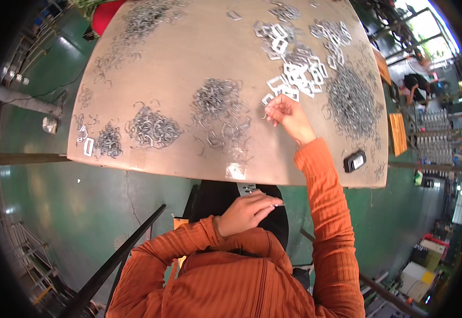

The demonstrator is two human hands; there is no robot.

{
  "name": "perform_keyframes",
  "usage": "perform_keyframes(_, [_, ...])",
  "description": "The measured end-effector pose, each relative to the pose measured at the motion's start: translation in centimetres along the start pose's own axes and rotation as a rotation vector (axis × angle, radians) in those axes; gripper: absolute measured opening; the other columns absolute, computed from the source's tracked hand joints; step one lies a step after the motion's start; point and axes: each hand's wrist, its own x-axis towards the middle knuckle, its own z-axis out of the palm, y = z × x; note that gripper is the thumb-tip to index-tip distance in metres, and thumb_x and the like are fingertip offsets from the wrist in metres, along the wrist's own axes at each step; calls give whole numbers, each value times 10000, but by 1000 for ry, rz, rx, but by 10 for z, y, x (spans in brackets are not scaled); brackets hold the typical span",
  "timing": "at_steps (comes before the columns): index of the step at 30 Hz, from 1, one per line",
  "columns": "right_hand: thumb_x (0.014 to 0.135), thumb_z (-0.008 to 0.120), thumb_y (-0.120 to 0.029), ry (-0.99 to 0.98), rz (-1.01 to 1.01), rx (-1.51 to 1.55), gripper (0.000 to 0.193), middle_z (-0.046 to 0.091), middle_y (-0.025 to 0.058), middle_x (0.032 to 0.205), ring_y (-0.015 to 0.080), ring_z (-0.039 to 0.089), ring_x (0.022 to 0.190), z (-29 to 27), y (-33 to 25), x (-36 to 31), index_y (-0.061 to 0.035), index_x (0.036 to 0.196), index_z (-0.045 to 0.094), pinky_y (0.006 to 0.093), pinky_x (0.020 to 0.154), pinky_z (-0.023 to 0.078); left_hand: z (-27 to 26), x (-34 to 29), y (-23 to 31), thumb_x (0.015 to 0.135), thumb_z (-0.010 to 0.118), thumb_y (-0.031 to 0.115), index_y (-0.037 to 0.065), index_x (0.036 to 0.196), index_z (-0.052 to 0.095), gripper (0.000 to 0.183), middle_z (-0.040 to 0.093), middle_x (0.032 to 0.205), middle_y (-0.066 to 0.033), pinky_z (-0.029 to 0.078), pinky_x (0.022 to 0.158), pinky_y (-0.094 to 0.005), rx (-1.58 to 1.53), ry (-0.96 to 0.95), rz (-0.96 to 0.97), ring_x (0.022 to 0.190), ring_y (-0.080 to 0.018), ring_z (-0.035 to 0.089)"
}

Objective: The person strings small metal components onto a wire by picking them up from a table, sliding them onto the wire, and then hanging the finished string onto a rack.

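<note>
Over at the left corner of the tan worktop (162, 79), a pale, flat, rectangular metal frame with an open middle (86, 147), right beside a small heap of dark grey curved metal hooks (108, 141). Farther up that side, a long loose scatter of similar grey pieces (143, 24), then a rounder hook heap (152, 127) nearer the front. Mid-worktop, a bigger, messier hook pile (215, 100). Below the front edge, over the lap: left hand (247, 213), fingers close together, honestly can't tell if clamped on anything. Back up top, right hand (288, 114) with thumb and fingertips pinched together on a thin curved silver metal piece (265, 115), just beside a jumble of shiny silver rectangular frames (299, 74). Farther right, a dense grey hook mound (351, 100), plus a chunky black box with a white label (355, 161) near the front edge.
</note>
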Motion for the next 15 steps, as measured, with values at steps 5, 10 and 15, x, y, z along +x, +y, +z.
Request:
perform_keyframes(5, [829, 637, -10, 162, 48, 287, 190, 610, 65, 836, 143, 624, 722, 9, -25, -108, -24, 979, 521, 240, 575, 498, 2, 4, 7, 783, 658, -2, 31, 958, 644, 179, 603, 786, -103, 472, 607, -304, 5, 87, -48, 668, -214, 582])
perform_keyframes(10, [791, 576, 102, 282, 103, 427, 300, 590, 95, 870, 177, 646, 742, 26, -23, -203, -10, 1035, 442, 267, 635, 545, 11, 8, 6, 781, 679, 21, 15, 922, 604, 159, 645, 881, -119, 496, 653, -323, 8, 91, 5, 756, -266, 625])
perform_keyframes(15, [804, 573, 131, 473, 8, 490, 264, 589, 80, 879, 157, 648, 755, 54, -10, -238, -24, 965, 433, 245, 668, 530, 18, 7, 9, 768, 687, 8, 10, 907, 599, 165, 648, 895, -130, 513, 660, -306, 0, 96, -16, 769, -260, 645])
